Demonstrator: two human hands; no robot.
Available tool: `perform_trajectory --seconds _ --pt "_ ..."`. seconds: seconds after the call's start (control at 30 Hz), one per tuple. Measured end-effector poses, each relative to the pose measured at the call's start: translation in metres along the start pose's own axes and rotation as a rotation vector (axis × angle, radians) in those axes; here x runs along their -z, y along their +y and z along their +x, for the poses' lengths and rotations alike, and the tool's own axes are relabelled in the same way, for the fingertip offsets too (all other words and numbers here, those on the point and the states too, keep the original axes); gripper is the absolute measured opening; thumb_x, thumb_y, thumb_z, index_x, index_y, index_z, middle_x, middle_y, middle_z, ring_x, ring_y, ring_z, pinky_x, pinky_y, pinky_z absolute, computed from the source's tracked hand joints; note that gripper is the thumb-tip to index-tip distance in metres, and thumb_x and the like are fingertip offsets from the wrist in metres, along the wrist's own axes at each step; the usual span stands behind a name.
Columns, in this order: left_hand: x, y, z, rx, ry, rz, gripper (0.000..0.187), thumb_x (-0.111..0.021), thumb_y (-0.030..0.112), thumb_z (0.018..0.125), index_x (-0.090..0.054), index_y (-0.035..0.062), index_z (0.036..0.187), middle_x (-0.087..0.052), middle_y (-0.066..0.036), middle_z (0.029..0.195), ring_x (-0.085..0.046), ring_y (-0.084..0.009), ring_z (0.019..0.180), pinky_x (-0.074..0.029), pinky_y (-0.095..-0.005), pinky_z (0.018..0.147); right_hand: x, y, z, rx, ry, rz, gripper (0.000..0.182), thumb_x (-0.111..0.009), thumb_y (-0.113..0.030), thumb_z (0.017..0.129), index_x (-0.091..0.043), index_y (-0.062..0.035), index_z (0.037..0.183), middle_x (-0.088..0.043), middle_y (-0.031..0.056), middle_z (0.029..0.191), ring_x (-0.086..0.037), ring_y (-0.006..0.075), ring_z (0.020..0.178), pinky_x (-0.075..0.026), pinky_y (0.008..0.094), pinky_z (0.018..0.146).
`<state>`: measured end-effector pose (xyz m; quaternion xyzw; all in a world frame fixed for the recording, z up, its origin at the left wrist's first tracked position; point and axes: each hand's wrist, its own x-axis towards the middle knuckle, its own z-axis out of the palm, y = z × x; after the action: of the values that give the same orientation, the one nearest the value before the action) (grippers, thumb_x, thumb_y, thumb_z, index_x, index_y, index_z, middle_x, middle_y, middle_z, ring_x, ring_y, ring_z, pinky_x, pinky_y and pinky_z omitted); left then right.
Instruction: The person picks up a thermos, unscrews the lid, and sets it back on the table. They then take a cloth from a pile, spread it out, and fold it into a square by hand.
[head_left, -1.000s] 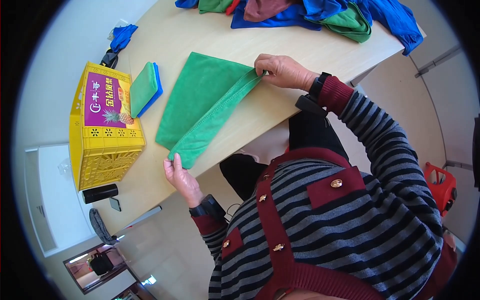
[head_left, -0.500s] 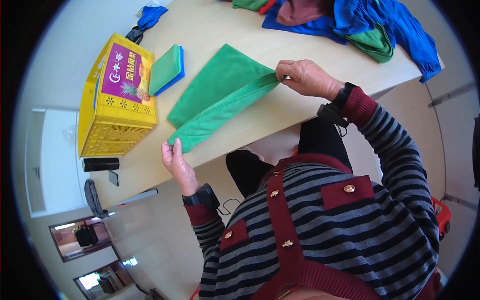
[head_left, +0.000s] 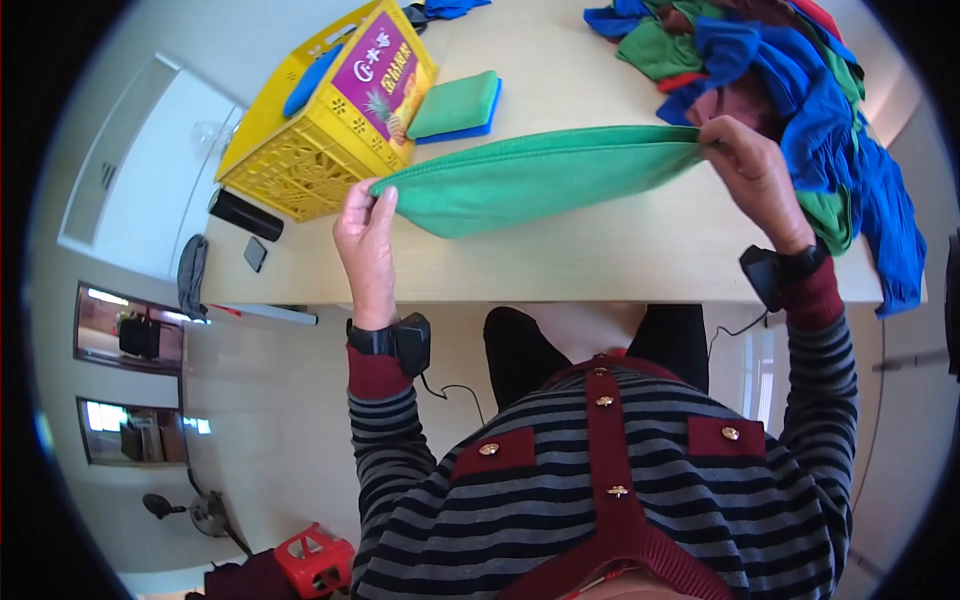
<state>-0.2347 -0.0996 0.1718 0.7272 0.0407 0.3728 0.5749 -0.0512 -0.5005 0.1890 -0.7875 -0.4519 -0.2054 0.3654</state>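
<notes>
A green cloth point(head_left: 550, 185), doubled over along its length, is stretched between my two hands above the table. My left hand point(head_left: 365, 235) pinches its left corner between thumb and fingers. The right corner is gripped by my right hand point(head_left: 750, 175), fingers closed on it. Beyond the cloth lies a small stack of folded cloths point(head_left: 458, 105), green over blue, beside the yellow crate. Close to my right hand is a heap of blue, green, red and brown cloths point(head_left: 760, 80).
The yellow plastic crate point(head_left: 300, 150) with a purple label stands at the left, a blue item inside. A black cylinder point(head_left: 246, 214), a phone point(head_left: 256, 254) and a grey cloth point(head_left: 193, 275) lie near the table's left end. A red stool point(head_left: 312, 560) is on the floor.
The green cloth has been raised off the table and pulled level between my hands. The view has turned and shifted, so the table edge now runs straight across.
</notes>
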Motion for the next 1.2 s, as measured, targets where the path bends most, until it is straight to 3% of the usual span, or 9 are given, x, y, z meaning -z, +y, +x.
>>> perform_trajectory --seconds 0.07,0.17,0.43,0.6,0.7,0.97,1.13,1.2 --pt "-0.002 0.014 0.007 -0.027 0.015 -0.003 0.015 -0.064 0.009 0.098 -0.064 -0.0008 0.11 -0.066 -0.001 0.101 -0.058 -0.0065 0.094 -0.044 -0.0215 0.088 0.018 -0.002 0.012 -0.075 -0.046 -0.033 0.014 -0.064 0.004 0.091 -0.06 -0.0033 0.102 -0.06 0.0027 0.085 -0.059 0.0086 0.074 -0.048 0.024 0.065" --pt "-0.003 0.036 0.016 -0.061 0.015 -0.01 0.016 -0.064 0.009 0.099 -0.065 -0.0008 0.111 -0.066 -0.001 0.102 -0.058 -0.0067 0.095 -0.044 -0.0215 0.089 0.04 -0.013 0.028 -0.128 0.019 0.139 0.012 -0.061 0.005 0.092 -0.058 -0.0029 0.101 -0.056 0.0001 0.086 -0.055 0.0057 0.076 -0.046 0.0221 0.066" --pt "0.001 0.043 0.031 -0.086 -0.011 -0.195 0.017 -0.064 0.011 0.098 -0.067 -0.0011 0.11 -0.068 -0.001 0.102 -0.059 -0.0074 0.097 -0.044 -0.0228 0.092 0.077 -0.036 0.043 -0.145 -0.18 0.106 0.009 -0.06 0.004 0.093 -0.056 -0.0033 0.097 -0.052 -0.0014 0.083 -0.053 0.0069 0.078 -0.046 0.0225 0.072" --pt "0.007 0.04 0.03 -0.048 -0.012 -0.18 0.017 -0.064 0.012 0.098 -0.068 -0.0009 0.108 -0.069 -0.001 0.101 -0.059 -0.0076 0.096 -0.043 -0.0232 0.093 0.09 -0.041 0.042 -0.078 -0.194 0.06 0.009 -0.06 0.003 0.093 -0.056 -0.004 0.096 -0.052 -0.0016 0.085 -0.054 0.0081 0.083 -0.046 0.0233 0.079" --pt "0.009 0.039 0.029 -0.048 -0.026 -0.159 0.017 -0.063 0.013 0.098 -0.068 -0.0009 0.108 -0.069 -0.001 0.101 -0.059 -0.0077 0.096 -0.042 -0.0234 0.093 0.085 -0.042 0.035 -0.138 -0.053 0.193 0.008 -0.06 0.001 0.094 -0.056 -0.0044 0.097 -0.053 -0.0004 0.088 -0.055 0.0095 0.088 -0.046 0.0243 0.085" --pt "0.013 0.048 0.023 -0.03 -0.021 -0.162 0.016 -0.063 0.012 0.098 -0.068 -0.0009 0.107 -0.068 -0.001 0.1 -0.058 -0.0078 0.096 -0.041 -0.0235 0.093 0.079 -0.053 0.033 -0.195 -0.009 0.23 0.01 -0.058 0.002 0.095 -0.061 -0.0029 0.103 -0.061 0.0024 0.097 -0.058 0.0103 0.093 -0.047 0.0263 0.09" --pt "0.015 0.051 0.029 -0.063 -0.014 -0.16 0.016 -0.063 0.011 0.097 -0.068 -0.0007 0.106 -0.068 -0.001 0.099 -0.058 -0.0077 0.094 -0.042 -0.023 0.09 0.087 -0.047 0.035 -0.165 -0.031 0.141 0.013 -0.058 0.002 0.095 -0.062 -0.0027 0.107 -0.064 0.0027 0.098 -0.061 0.0097 0.094 -0.048 0.0257 0.089" --pt "0.013 0.046 0.039 -0.061 -0.031 -0.135 0.015 -0.063 0.011 0.097 -0.069 -0.0005 0.106 -0.068 -0.001 0.098 -0.058 -0.0076 0.093 -0.042 -0.0226 0.089 0.083 -0.042 0.043 -0.172 -0.141 0.11 0.011 -0.058 0.002 0.096 -0.062 -0.0024 0.105 -0.064 0.0026 0.095 -0.062 0.0099 0.093 -0.049 0.0252 0.089"
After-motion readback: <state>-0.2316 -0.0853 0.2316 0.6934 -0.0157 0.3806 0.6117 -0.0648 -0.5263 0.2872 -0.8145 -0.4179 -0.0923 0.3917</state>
